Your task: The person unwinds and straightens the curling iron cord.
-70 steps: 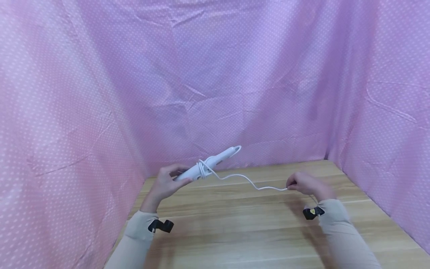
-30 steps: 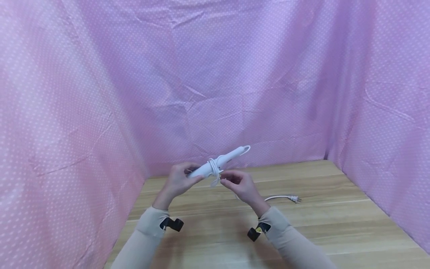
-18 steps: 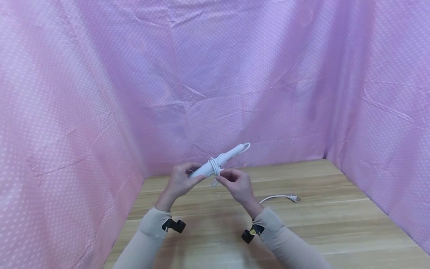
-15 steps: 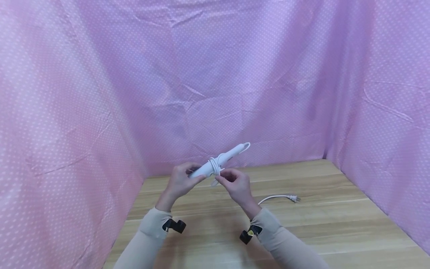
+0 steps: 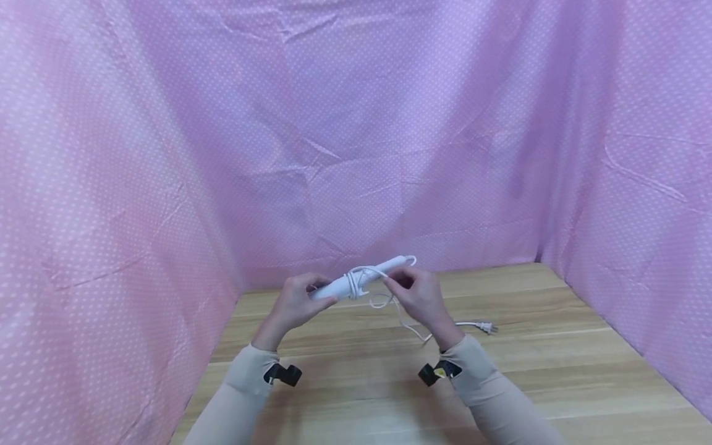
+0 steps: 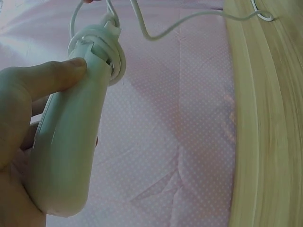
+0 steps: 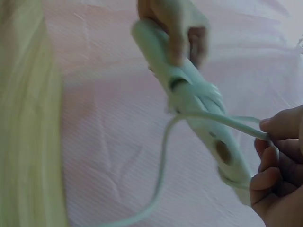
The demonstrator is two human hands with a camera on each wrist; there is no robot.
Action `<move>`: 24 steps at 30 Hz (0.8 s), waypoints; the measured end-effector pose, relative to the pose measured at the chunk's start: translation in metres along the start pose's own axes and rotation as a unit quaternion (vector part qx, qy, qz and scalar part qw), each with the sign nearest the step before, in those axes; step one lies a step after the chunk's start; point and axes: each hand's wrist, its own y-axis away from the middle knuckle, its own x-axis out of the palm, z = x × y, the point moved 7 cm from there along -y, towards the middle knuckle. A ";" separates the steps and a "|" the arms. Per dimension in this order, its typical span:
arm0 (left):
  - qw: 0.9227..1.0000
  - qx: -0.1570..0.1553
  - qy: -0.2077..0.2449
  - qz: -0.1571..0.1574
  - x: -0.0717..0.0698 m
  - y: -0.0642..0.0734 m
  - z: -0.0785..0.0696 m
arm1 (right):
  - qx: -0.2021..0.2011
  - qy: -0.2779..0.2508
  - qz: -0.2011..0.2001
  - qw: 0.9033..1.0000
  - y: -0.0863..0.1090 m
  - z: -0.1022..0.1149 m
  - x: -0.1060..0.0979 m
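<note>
A white hair straightener [image 5: 336, 288] is held up over the table, its cord end pointing right and away. My left hand [image 5: 292, 303] grips its wide rounded end, the thumb [image 6: 57, 75] lying along the body. White cord [image 5: 353, 284] is looped several times around the middle of the straightener. Between thumb and fingers, my right hand [image 5: 419, 298] pinches a stretch of that cord near the narrow end. From there the cord [image 7: 163, 156] hangs in a loose curve; in the head view it runs behind the right wrist to the table.
On the wooden table [image 5: 356, 395] lies the two-pin plug [image 5: 486, 327], right of my right wrist. Pink dotted cloth [image 5: 356, 154] closes in the back and both sides. Each wrist carries a small black camera [image 5: 283, 374].
My right hand pulled the cord out to the right earlier, came back to the loops, and has now moved right again with cord pinched. The straightener's narrow end has dipped.
</note>
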 end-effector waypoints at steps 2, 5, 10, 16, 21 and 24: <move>1.000 0.000 0.000 0.014 0.000 0.002 0.001 | 0.004 0.019 0.018 1.000 -0.006 -0.001 -0.013; 0.999 0.009 0.009 0.031 -0.001 0.006 0.002 | 0.019 0.035 0.056 0.998 -0.017 -0.009 -0.030; 0.997 0.037 0.043 0.053 -0.003 0.011 0.001 | 0.039 0.069 0.107 0.991 -0.031 -0.032 -0.055; 0.996 0.043 0.071 0.021 -0.014 0.014 0.002 | 0.061 0.103 0.169 0.978 -0.028 -0.061 -0.070; 0.998 0.017 0.059 -0.029 -0.025 0.013 0.009 | 0.053 0.105 0.226 0.967 -0.013 -0.073 -0.072; 0.998 0.000 0.040 -0.047 -0.031 0.012 0.015 | 0.046 0.083 0.262 0.960 -0.003 -0.077 -0.075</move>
